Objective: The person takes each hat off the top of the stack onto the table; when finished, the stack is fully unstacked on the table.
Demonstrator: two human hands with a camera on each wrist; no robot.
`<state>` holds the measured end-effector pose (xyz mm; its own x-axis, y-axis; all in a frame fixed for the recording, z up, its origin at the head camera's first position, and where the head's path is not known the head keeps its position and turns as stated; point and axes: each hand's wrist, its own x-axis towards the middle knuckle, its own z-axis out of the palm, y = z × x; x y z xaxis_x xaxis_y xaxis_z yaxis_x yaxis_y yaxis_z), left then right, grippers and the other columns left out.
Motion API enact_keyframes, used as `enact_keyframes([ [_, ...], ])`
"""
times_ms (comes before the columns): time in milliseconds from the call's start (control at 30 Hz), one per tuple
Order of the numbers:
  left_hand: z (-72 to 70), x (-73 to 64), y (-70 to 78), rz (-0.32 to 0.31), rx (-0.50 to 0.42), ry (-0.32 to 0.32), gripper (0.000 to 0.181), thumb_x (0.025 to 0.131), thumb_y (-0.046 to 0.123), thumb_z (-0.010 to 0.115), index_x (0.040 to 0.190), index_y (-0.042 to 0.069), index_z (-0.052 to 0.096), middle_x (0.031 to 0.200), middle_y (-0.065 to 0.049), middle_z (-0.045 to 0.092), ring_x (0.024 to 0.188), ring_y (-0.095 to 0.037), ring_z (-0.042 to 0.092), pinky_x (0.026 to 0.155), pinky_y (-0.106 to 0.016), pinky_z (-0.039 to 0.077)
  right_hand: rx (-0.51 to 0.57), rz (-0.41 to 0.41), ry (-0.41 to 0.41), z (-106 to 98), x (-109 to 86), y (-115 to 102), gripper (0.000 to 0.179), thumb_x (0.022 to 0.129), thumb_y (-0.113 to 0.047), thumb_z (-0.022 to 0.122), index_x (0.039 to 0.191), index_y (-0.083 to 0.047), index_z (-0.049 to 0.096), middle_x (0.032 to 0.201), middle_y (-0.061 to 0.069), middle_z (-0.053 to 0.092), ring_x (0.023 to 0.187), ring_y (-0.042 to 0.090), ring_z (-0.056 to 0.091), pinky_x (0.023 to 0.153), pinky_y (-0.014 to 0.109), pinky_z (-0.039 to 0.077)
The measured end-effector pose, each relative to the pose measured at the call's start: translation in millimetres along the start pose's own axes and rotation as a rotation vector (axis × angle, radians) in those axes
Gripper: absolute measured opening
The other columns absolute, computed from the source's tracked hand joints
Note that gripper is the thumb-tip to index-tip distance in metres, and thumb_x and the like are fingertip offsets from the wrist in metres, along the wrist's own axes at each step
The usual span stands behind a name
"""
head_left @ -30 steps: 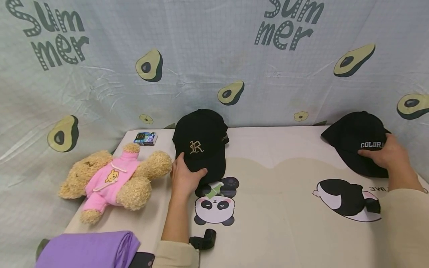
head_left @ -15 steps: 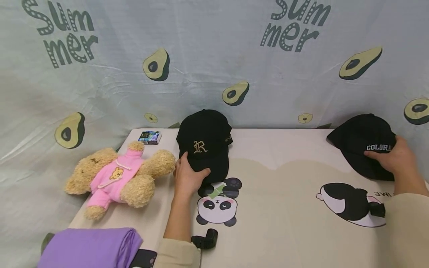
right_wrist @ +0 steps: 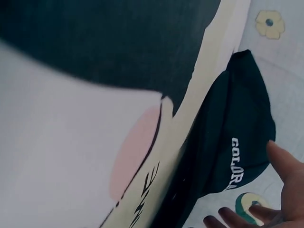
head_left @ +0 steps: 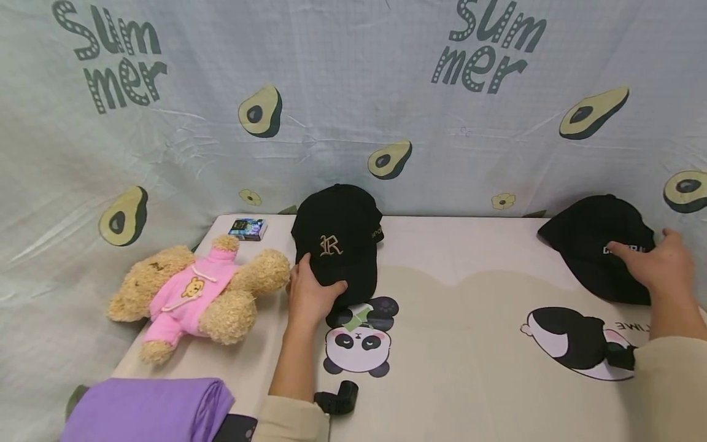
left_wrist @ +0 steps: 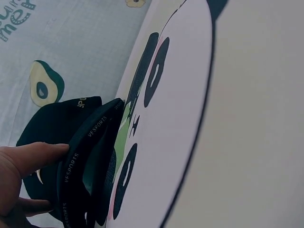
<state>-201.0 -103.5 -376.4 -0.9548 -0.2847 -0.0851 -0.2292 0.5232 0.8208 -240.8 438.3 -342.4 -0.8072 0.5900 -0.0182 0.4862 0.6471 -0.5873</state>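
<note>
In the head view a black baseball cap [head_left: 342, 221] with a gold letter R stands near the back edge of the table, left of centre. My left hand [head_left: 312, 291] holds it at the brim, thumb and fingers spread across it. From the left wrist, the sweatband [left_wrist: 71, 168] with light lettering shows close to the fingers. At the far right lies a second black cap [head_left: 593, 245] with white lettering. My right hand [head_left: 660, 267] is beside it, thumb over the lettering in the head view. The right wrist view shows the fingers [right_wrist: 230, 218] spread and loose beside this cap [right_wrist: 237, 133].
A teddy bear [head_left: 193, 291] in a pink hoodie lies on the left. Behind it sits a small blue box [head_left: 248, 229]. Folded purple cloth [head_left: 146, 408] lies at the front left, with a black curved object [head_left: 338, 399] beside my left sleeve. A printed curtain [head_left: 331, 92] hangs behind.
My right hand has loosened, its fingers lifting away from the lettered cap's edge. The left hand stays on the other cap. The head view has shifted slightly.
</note>
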Motion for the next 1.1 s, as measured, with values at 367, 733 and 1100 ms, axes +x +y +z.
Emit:
enact_keyframes([
  [367, 1.4, 1.5, 2.1, -0.01, -0.003, -0.006, 0.096, 0.086, 0.026, 0.079, 0.162, 0.008, 0.024, 0.164, -0.027, 0.024, 0.15, -0.05, 0.025, 0.121, -0.065, 0.026, 0.047, -0.045, 0.006, -3.3, -10.3, -16.6, 0.084, 0.104, -0.032, 0.051, 0.161, 0.007, 0.003, 0.165, 0.038, 0.009, 0.152, 0.057, 0.017, 0.119, 0.067, 0.027],
  [733, 4.2, 2.7, 6.1, -0.016, -0.004, -0.005, 0.095, 0.086, 0.027, 0.078, 0.163, 0.008, 0.024, 0.165, -0.026, 0.024, 0.15, -0.051, 0.024, 0.121, -0.066, 0.025, 0.019, -0.15, -0.077, -1.7, -17.9, -34.5, 0.076, 0.105, -0.037, 0.049, 0.163, 0.001, 0.017, 0.157, 0.04, 0.031, 0.139, 0.061, 0.034, 0.11, 0.07, 0.036],
  [1100, 6.1, 3.1, 8.3, -0.031, 0.025, 0.011, 0.096, 0.085, 0.03, 0.079, 0.162, 0.008, 0.026, 0.164, -0.026, 0.027, 0.151, -0.051, 0.024, 0.123, -0.064, 0.023, 0.077, -0.293, -0.207, 4.1, -27.6, -42.0, 0.081, 0.104, -0.049, 0.05, 0.164, -0.004, 0.019, 0.159, 0.037, 0.031, 0.138, 0.061, 0.036, 0.107, 0.074, 0.036],
])
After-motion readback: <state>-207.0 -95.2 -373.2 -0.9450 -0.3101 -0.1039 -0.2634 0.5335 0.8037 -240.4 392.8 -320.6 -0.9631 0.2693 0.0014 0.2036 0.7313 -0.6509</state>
